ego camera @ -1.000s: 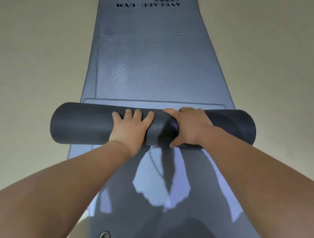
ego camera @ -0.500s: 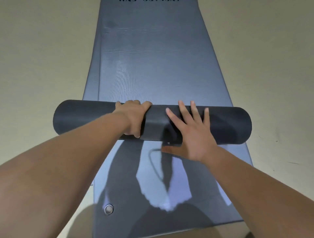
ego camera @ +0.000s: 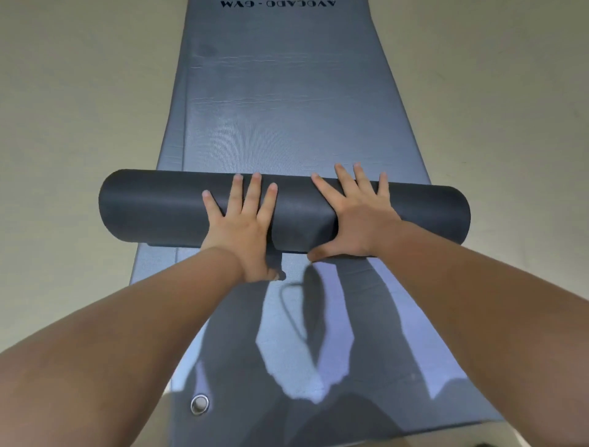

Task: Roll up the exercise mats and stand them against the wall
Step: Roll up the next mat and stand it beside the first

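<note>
A dark grey rolled-up part of an exercise mat (ego camera: pixel 153 207) lies crosswise in the middle of the head view. Its unrolled length (ego camera: pixel 287 111) stretches away from me, with upside-down lettering (ego camera: pixel 277 3) at the far end. Under it lies a second flat grey-blue mat (ego camera: pixel 398 335), which reaches toward me. My left hand (ego camera: pixel 242 223) presses flat on the roll left of centre, fingers straight and spread. My right hand (ego camera: pixel 353 217) presses flat on the roll right of centre, thumb down at the roll's near side.
A metal eyelet (ego camera: pixel 199 404) sits in the near left corner of the lower mat. Pale beige floor (ego camera: pixel 79 111) runs along both sides of the mats. Shadows of my arms fall on the near mat. No wall is in view.
My left hand has gone from curled over the roll to flat with spread fingers. My right hand slid higher onto the roll. The roll has moved a little farther along the mat.
</note>
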Tool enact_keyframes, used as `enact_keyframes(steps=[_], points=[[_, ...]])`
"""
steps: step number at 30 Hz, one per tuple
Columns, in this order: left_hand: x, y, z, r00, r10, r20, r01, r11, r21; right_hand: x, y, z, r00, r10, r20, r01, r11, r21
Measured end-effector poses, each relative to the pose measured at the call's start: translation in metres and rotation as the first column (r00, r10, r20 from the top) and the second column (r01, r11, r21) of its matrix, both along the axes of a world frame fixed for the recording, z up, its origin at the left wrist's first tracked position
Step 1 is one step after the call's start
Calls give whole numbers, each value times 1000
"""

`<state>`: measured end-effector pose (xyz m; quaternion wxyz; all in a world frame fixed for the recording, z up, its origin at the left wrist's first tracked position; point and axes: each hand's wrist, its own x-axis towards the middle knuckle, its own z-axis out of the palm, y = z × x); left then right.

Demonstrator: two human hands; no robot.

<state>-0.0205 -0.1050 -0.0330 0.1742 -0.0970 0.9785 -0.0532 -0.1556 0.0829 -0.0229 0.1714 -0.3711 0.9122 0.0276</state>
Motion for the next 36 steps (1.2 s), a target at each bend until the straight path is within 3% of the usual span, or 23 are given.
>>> enact_keyframes(steps=[4, 8, 14, 21, 27, 36], points=[[-21, -10, -1, 999, 9, 32, -10, 999, 41, -8, -1, -3, 982, 144, -123, -143, 990, 18], [-44, -23, -4, 999, 9, 43, -10, 1000, 26, -25, -21, -4, 998, 62, -27, -60, 996, 69], [-83, -40, -3, 999, 6, 39, -8, 999, 47, -72, -47, 5, 991, 46, 129, -64, 987, 147], [-98, -52, 3, 992, -104, 66, 98, 992, 81, -84, -56, 12, 973, 11, 230, -49, 986, 159], [-88, -55, 14, 955, -257, 149, 244, 965, 102, -49, -48, 12, 945, -74, 319, 25, 987, 156], [-25, -57, 14, 866, -474, 161, 468, 881, 73, 82, -21, 0, 906, -249, 342, 234, 968, 86]])
